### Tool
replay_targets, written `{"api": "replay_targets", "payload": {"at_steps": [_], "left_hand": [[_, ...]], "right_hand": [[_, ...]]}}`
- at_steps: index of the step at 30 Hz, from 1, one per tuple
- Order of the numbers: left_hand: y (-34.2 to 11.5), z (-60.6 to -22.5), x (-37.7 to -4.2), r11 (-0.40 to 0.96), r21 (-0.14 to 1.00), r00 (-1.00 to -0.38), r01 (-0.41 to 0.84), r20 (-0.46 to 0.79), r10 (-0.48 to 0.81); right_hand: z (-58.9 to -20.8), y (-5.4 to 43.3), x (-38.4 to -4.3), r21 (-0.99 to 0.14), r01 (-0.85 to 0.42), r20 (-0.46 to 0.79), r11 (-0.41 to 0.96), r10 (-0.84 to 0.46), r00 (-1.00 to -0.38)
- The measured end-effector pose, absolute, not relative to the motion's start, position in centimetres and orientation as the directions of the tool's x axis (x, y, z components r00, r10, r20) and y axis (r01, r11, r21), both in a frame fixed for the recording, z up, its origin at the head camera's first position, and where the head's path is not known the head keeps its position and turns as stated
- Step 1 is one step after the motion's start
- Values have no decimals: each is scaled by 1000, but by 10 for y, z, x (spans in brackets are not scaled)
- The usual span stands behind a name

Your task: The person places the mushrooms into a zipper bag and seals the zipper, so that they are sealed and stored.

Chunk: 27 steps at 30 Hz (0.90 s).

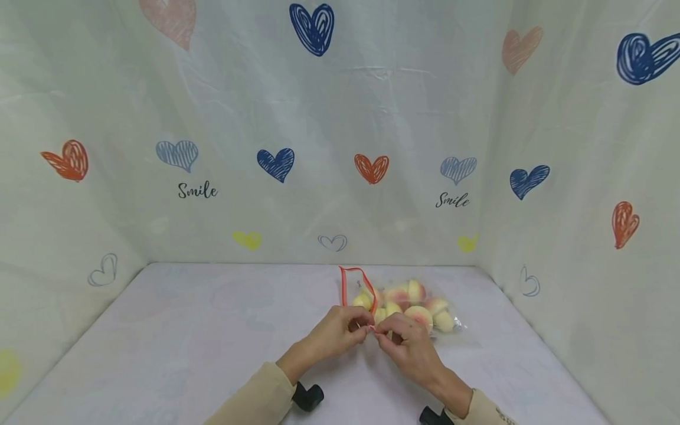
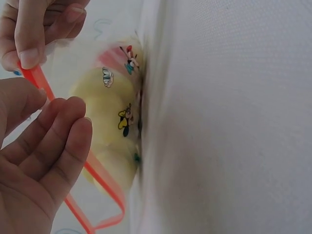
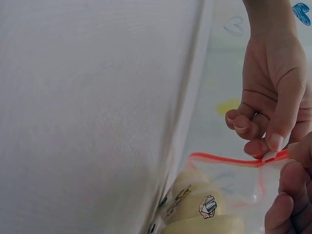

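A clear plastic zip bag (image 1: 460, 324) with a red-orange zip strip (image 1: 343, 288) lies on the table, holding several yellow-and-pink peach-like pieces (image 1: 418, 317). Its strip stands up in a loop at the open-looking left end. My left hand (image 1: 338, 330) pinches the strip between thumb and fingers, its other fingers loosely bent. Just beside it, my right hand (image 1: 413, 349) pinches the same strip, thumb against forefinger. In the right wrist view a small white piece (image 3: 269, 156) shows at the left thumb tip. Small cartoon figures (image 2: 126, 119) are printed on the bag.
The white table (image 1: 212, 342) reaches back to a pale curtain (image 1: 398, 224) printed with hearts and "Smile". More curtain hangs along both sides. Dark camera mounts (image 1: 308, 397) sit at the wrists, below the beige sleeves.
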<state>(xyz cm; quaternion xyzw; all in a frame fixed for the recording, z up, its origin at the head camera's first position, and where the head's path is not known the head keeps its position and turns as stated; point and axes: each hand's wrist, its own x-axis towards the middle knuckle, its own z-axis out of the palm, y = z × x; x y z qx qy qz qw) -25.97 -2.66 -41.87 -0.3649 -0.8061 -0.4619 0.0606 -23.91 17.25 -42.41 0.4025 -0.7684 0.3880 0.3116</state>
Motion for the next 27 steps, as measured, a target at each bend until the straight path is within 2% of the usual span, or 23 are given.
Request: {"api": "replay_targets", "payload": {"at_steps": [11, 19, 27], "left_hand": [[-25, -420, -262, 294, 716, -741, 633, 449, 499], [-24, -420, -261, 268, 731, -740, 627, 454, 496], [-23, -420, -261, 274, 730, -745, 626, 457, 486]], "right_hand": [[-420, 171, -238, -357, -868, 799, 346, -369, -476], [-420, 172, -238, -373, -852, 786, 367, -364, -500], [-422, 172, -238, -366, -860, 795, 355, -361, -487]]}}
